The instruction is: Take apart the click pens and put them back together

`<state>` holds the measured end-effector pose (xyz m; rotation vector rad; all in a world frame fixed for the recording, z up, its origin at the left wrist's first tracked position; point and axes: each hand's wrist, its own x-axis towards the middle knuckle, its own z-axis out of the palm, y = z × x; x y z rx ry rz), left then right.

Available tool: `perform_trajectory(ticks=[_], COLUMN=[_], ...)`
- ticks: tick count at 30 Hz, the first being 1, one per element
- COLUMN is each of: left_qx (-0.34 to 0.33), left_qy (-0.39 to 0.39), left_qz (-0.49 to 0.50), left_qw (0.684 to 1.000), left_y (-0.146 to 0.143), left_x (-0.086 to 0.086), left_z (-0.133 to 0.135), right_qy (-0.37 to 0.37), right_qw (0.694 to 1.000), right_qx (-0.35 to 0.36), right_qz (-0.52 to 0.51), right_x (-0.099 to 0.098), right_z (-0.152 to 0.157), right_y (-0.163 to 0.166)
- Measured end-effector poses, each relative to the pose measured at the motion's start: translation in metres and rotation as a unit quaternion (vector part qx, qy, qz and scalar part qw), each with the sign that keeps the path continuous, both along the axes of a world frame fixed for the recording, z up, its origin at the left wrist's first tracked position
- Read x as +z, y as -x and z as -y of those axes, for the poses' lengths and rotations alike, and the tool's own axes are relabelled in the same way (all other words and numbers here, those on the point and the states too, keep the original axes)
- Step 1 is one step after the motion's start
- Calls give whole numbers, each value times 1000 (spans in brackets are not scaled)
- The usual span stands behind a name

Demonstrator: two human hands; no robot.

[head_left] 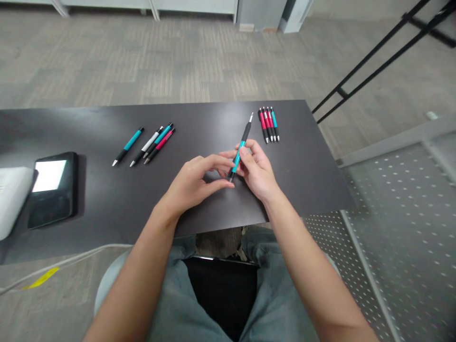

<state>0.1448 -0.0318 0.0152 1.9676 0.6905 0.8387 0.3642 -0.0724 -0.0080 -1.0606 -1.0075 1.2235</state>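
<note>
Teal pen point(241, 146) with black grip section, silver tip angled up and away, barrel was pinched in right hand point(257, 172), left hand point(194, 178) thumb and fingers were parted at its lower end

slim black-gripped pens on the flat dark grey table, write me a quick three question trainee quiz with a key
1. Multiple choice: the slim turquoise-and-black pen in the bare right hand has its silver tip toward which picture edge? A) bottom B) top C) left
2. True or false: the black tablet-like device with a glossy screen lies to the left of that hand.
3. Fill in: in the tight row of slim black-gripped pens on the right, the rightmost barrel is ____.

Key: 1 B; 2 true; 3 turquoise.
</note>
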Motion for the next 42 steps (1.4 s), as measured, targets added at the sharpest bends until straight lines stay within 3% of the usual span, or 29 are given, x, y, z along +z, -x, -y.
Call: perform_trajectory(ticks=[7, 12, 17, 22, 32, 42], left_qx=[3, -10, 64, 84, 111, 91], left_qy=[-53, -17, 16, -27, -74, 34], left_qz=[-11, 9, -9, -54, -56, -37], left_qw=[999, 1000, 998, 995, 990, 995], left_y=[4, 0, -3, 4, -4, 1], left_x=[-6, -8, -10, -4, 1, 9], left_z=[0, 1, 1, -4, 1, -4], right_qy=[-3, -14, -14, -14, -7, -53], right_qw=[1000, 1000, 999, 993, 991, 981], right_qx=[4, 2, -28, -94, -5, 35], right_qz=[-20, -19, 35, 76, 134, 185], right_x=[3, 3, 3, -1, 4, 8], right_z=[1, 1, 3, 0, 0, 5], right_y=[1, 5, 4, -9, -8, -13])
